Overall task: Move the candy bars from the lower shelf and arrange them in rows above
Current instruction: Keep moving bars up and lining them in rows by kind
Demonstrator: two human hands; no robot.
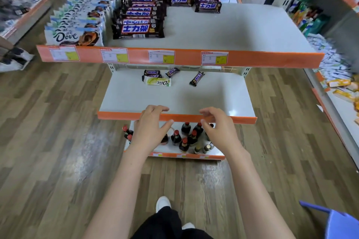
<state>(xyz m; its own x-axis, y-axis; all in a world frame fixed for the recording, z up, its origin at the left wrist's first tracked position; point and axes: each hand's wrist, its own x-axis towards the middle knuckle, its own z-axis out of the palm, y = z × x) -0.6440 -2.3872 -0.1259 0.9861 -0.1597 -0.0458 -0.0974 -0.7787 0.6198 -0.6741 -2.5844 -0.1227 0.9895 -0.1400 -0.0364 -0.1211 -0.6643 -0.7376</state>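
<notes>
Both hands are hovering at lower centre of the frame, over the orange front lip of the lower shelf [175, 117]. The left hand [150, 128] and the right hand [218, 128] are each holding nothing, fingers loosely bent and spread.

Four bars are lying loose toward the back of that shelf, just above centre: a dark Snickers bar [152, 72], a second one tilted beside it [172, 72], a third standing apart to the right [197, 78], and a pale Dove bar [157, 81] touching the first.

They are probably light, stiff slabs in slick, crinkly wrappers; pinching across the middle should be holding better than the flimsy crimped ends.

The upper shelf [223, 31] is already carrying a Snickers row [138, 16] and Dove packs [77, 23] at upper left. Its orange lip is overhanging the lower shelf's back, so further bars may be sitting hidden there. The price labels [161, 56] are too blurred for reading.
</notes>
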